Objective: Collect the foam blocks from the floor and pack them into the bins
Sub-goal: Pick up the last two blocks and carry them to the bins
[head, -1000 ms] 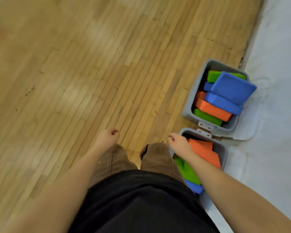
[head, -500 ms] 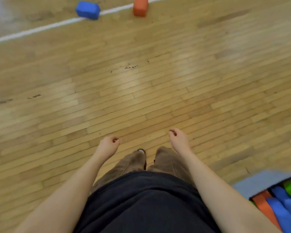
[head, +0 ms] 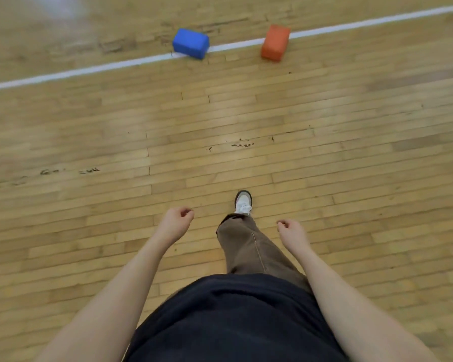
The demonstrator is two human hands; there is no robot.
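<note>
Two foam blocks [head: 191,43] [head: 275,43] sit side by side on the floor line [head: 89,70], far ahead.

Two foam blocks: one blue block [head: 191,43], one orange block [head: 275,42].

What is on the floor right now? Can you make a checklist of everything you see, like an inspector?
Surface: wooden plank floor with a white painted line across it and a few small dark scuff marks.
Job's things: blue foam block and orange foam block, both lying on the white line, apart from each other. No bins in view.
Clutter: nothing seen.
Hands: left hand and right hand both hang loosely curled and hold nothing.
Cables: nothing seen.
Surroundings: the person's brown trouser leg and white shoe stepping forward toward the blocks.
</note>
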